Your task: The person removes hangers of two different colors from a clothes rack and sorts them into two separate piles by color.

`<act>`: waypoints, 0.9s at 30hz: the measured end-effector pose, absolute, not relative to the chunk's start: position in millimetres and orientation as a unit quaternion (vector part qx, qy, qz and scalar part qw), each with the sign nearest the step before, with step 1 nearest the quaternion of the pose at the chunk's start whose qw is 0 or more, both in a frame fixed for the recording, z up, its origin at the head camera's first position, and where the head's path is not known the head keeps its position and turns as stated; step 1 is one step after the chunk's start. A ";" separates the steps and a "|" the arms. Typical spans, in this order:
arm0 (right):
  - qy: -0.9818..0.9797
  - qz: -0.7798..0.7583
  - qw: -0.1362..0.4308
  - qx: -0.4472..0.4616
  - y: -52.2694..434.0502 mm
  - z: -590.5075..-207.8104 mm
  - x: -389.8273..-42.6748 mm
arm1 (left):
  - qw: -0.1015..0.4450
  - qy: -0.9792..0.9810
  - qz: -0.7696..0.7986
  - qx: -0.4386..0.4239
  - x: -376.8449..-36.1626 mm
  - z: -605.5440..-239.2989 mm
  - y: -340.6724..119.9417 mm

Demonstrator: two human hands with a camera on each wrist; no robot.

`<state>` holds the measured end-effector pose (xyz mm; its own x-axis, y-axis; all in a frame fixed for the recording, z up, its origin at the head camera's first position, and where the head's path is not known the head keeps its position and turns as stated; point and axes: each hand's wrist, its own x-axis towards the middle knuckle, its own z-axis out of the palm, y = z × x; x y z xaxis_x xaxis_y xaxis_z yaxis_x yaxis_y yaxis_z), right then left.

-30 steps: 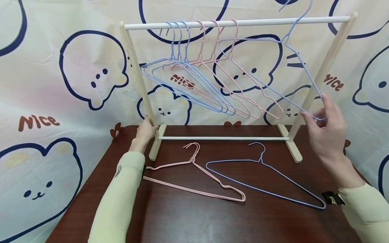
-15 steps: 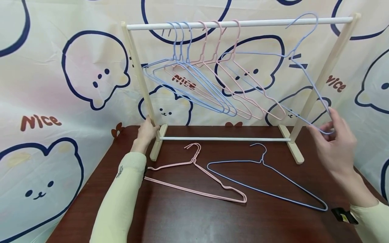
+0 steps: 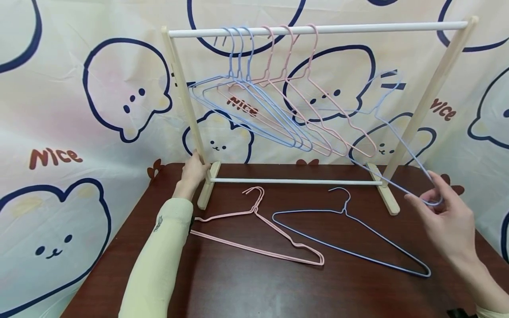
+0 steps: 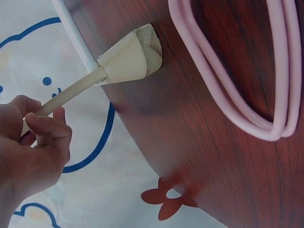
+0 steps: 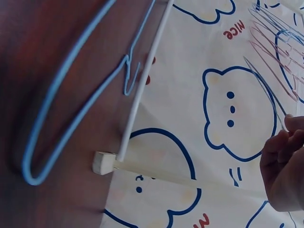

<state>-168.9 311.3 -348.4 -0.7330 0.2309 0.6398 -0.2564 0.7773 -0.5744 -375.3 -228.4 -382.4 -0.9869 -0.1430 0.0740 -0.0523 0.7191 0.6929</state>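
Observation:
My left hand grips the left wooden post of a clothes rack near its foot; the left wrist view shows its fingers curled round the post. With thumb and fingertips, my right hand pinches one lower corner of a blue hanger. This hanger is tilted, its blurred hook below the top rail and apart from it. Three blue hangers and three pink hangers hang from the rail. On the table lie stacked pink hangers and a blue hanger.
A dark brown table carries the rack, whose right post stands close to the held hanger. A thin white bar joins the feet low down. Behind hangs a cloth printed with cartoon animals.
My right hand has moved down and slightly right with the blue hanger, whose hook has dropped from above the rail to below it. The left hand stays on the post.

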 end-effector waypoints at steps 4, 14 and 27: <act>-0.881 0.333 0.335 0.012 313.8 -358.0 -161.5 | 0.059 -0.926 -0.369 0.055 -374.8 -382.6 -229.2; -0.919 0.310 0.243 -0.004 320.8 -374.1 -144.3 | 0.062 -0.929 -0.359 0.061 -374.4 -381.5 -227.9; -0.933 0.326 0.146 0.029 336.5 -398.6 -125.4 | 0.061 -0.927 -0.364 0.061 -372.5 -380.5 -226.5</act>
<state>-125.4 336.5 -398.6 -0.9557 0.0415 0.2913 -0.1490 0.7854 -0.6007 -372.5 -226.5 -380.5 -0.9850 -0.1582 0.0688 -0.0692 0.7277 0.6824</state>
